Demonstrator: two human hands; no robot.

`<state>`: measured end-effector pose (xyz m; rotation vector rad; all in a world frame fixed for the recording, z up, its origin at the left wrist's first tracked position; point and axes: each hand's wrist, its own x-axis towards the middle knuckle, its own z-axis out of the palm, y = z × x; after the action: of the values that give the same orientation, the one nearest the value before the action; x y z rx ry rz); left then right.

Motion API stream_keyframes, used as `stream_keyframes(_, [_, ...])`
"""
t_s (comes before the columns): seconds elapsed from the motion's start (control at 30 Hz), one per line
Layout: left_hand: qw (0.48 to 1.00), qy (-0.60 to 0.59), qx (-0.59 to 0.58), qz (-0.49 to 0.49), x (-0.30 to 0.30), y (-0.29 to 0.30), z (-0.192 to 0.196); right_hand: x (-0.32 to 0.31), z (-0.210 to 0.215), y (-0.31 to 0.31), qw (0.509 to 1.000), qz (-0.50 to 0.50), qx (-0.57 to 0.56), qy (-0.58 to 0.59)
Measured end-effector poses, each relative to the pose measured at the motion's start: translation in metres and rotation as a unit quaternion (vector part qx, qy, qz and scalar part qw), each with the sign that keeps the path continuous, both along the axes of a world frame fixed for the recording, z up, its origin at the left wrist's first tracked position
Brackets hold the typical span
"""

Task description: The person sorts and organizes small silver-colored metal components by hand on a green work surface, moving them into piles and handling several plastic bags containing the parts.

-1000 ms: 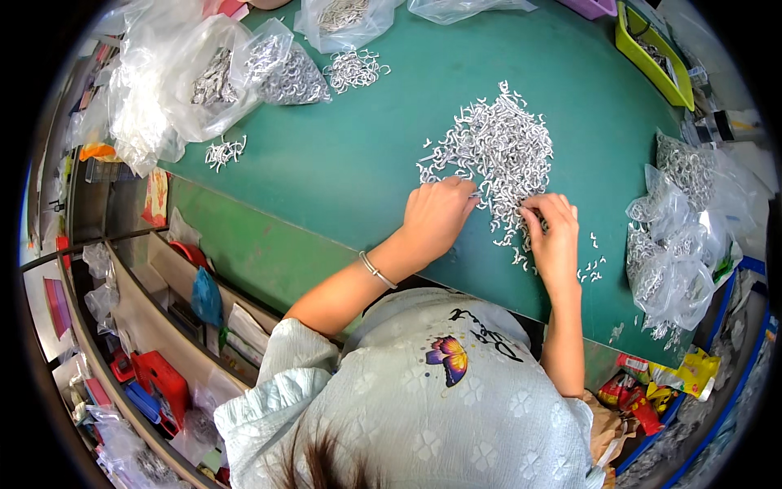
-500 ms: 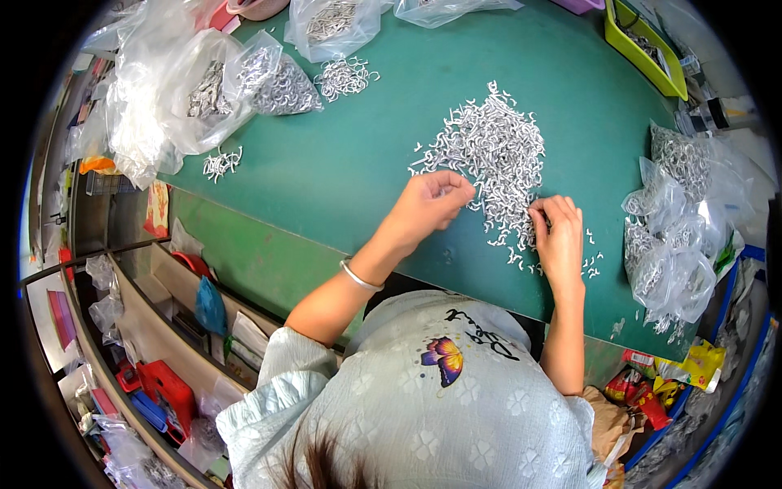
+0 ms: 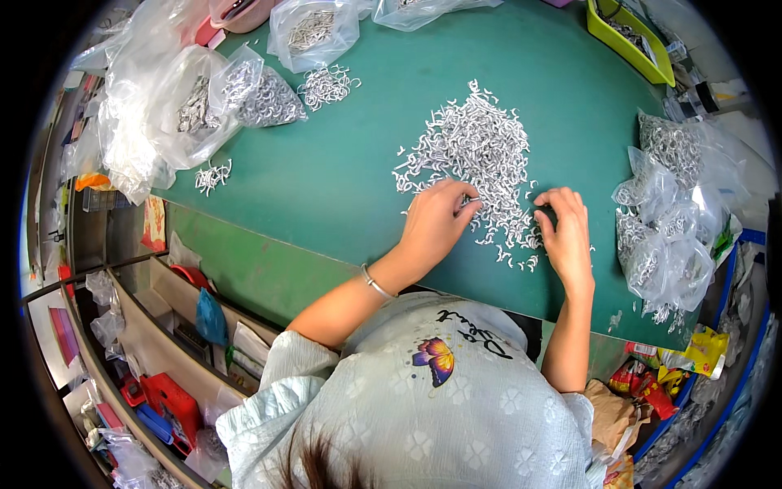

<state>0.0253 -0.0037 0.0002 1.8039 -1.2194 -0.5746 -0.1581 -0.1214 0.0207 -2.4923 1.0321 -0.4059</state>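
A heap of small, curved silver-grey metal pieces [image 3: 481, 138] lies spread on the green tabletop. My left hand [image 3: 436, 220] is at the heap's near left edge, thumb and forefinger closed together at its pieces. Whether a piece is caught between those fingertips is too small to make out. At the near right edge is my right hand [image 3: 568, 236], its thumb and forefinger apart with a gap between them. Loose pieces lie between the two hands and under the right fingertips. The other fingers of my left hand are partly hidden behind its back.
Clear bags of metal pieces [image 3: 265, 94] stand at the far left, beside a small loose pile [image 3: 327, 86] and a smaller cluster [image 3: 213, 177]. More filled bags [image 3: 668, 212] lie at the right edge. A yellow-green tray [image 3: 627, 45] sits far right.
My left hand has moved slightly right and down against the heap, its back now turned up more. My right hand's thumb and forefinger have spread apart. The whole view has shifted a little.
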Motion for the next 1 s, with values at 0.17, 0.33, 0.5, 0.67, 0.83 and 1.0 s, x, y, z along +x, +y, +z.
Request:
stream_keyframes(0.17, [0.995,-0.099,-0.004,-0.019,-0.001,-0.008,-0.016,0.009,-0.001,0.0,0.982,0.082,-0.119,0.119])
stream_keyframes(0.33, [0.995,-0.1,-0.007,-0.024,0.009,-0.006,-0.019,0.01,0.009,-0.009,0.986,0.118,-0.051,0.106])
stream_keyframes(0.5, [0.99,0.133,0.041,-0.029,0.021,-0.001,-0.016,0.007,-0.002,-0.005,0.988,0.106,-0.017,0.115])
stream_keyframes(0.67, [0.689,0.721,0.047,-0.056,0.038,0.006,-0.01,0.007,0.008,-0.007,0.991,0.111,0.035,0.066])
stream_keyframes(0.83, [0.668,0.742,0.019,-0.042,0.032,0.01,-0.003,0.007,0.01,-0.005,0.978,-0.003,0.204,-0.052])
stream_keyframes(1.0, [0.835,0.549,0.033,-0.018,0.025,0.01,-0.011,0.036,-0.003,0.008,0.989,-0.039,0.114,-0.085])
